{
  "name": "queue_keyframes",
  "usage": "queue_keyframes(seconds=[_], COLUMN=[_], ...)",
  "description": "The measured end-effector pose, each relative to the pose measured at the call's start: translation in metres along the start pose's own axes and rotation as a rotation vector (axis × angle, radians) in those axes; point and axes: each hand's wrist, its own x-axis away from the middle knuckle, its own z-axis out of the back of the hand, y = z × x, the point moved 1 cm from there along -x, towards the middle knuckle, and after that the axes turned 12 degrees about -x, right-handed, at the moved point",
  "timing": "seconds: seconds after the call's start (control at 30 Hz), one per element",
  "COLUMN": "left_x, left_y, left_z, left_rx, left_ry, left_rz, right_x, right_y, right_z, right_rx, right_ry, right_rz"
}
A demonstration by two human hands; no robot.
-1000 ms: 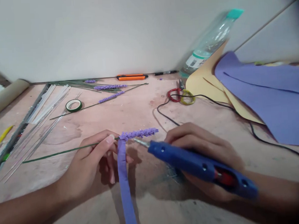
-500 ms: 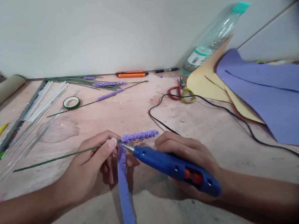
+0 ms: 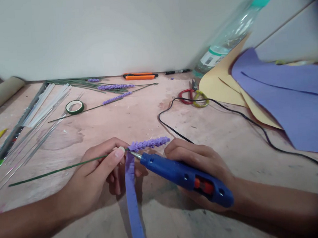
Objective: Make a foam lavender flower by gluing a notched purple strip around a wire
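Two hands work low on the desk [image 3: 137,116]. We note the left hand [image 3: 98,176] pinching the green wire stem [image 3: 57,171] of the purple flower spike [image 3: 149,143]. The right hand [image 3: 202,166] grips the blue glue gun [image 3: 185,178], nozzle touching the spike's base beside the purple strip [image 3: 132,203]. Bare desk lies beyond the spike; the black cord [image 3: 228,111] curves right of it.

Soft, even light falls from above; my hands cast faint shadows onto the table [image 3: 137,116] near me. Edges bend and darken, blackest far right. The bottle [image 3: 229,35] far right looks blurred and smeared.
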Motion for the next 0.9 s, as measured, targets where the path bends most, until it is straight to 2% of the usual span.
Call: queue_keyframes(seconds=[0.33,0.9], left_x=[0.0015,-0.0003], left_y=[-0.0022,-0.0037], left_z=[0.0008,0.0007], left_rx=[0.013,-0.056], left_ry=[-0.013,0.035], left_rz=[-0.012,-0.010], right_x=[0.0014,-0.0001], right_y=[0.0001,-0.0017], right_z=[-0.0005,-0.0014], right_rx=[0.005,0.006], right_ry=[0.015,0.020], right_rz=[0.004,0.022])
